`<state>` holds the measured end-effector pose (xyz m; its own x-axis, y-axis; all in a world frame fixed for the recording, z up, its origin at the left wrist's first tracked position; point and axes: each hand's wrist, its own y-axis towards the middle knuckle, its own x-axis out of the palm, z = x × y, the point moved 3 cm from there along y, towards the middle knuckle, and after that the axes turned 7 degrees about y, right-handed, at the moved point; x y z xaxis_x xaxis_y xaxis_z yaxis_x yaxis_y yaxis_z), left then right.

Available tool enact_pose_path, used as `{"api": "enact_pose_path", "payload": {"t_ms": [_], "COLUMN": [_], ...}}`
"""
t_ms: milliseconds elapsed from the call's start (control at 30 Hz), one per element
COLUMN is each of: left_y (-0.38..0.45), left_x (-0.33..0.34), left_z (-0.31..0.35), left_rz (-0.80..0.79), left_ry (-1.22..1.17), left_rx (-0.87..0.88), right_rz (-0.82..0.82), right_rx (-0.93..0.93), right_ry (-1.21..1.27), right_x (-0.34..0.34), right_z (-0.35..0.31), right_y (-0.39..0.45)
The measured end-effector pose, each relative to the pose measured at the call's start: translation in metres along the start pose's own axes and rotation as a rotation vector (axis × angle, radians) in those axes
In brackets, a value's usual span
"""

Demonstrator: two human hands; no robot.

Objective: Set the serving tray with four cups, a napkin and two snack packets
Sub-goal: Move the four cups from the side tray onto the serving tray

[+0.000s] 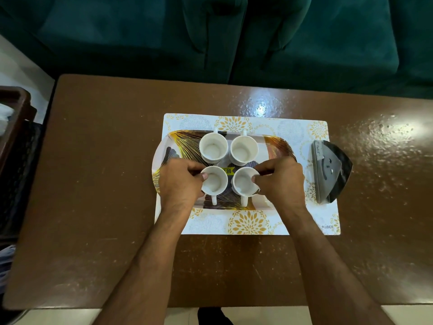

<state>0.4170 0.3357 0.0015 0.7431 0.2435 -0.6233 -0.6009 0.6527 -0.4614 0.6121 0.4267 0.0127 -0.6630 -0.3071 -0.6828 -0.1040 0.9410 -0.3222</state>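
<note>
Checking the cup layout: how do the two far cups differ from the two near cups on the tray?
The far cups point their handles away from the person; the near cups point theirs toward the person. The far cups stand untouched; each near cup is gripped at its rim by a hand. All four are white, upright and empty.

The worktop (93, 184) is seen as brown wood with a glossy, scratched finish in which light is reflected. The four cups (213, 148) look like smooth white glazed ceramic, and the tray (281, 146) and the placemat (257, 221) under it are printed and smooth. The sofa (304, 43) behind is covered in matt green velvet-like cloth.
</note>
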Motion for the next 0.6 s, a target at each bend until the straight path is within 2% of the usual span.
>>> {"api": "enact_pose_path", "payload": {"t_ms": [300,433,600], "left_y": [0.000,0.003,0.014], "left_x": [-0.001,-0.010,-0.010], "left_z": [0.001,0.012,0.029], "left_rz": [0.030,0.155,0.189], "left_ry": [0.012,0.065,0.002], "left_rx": [0.027,0.088,0.146], "right_rz": [-0.004,0.101,0.177], "right_rx": [0.038,0.040,-0.019], "right_ry": [0.024,0.089,0.051], "right_x": [-0.004,-0.010,-0.004], "right_z": [-0.001,-0.005,-0.019], "right_y": [0.001,0.007,0.016]}}
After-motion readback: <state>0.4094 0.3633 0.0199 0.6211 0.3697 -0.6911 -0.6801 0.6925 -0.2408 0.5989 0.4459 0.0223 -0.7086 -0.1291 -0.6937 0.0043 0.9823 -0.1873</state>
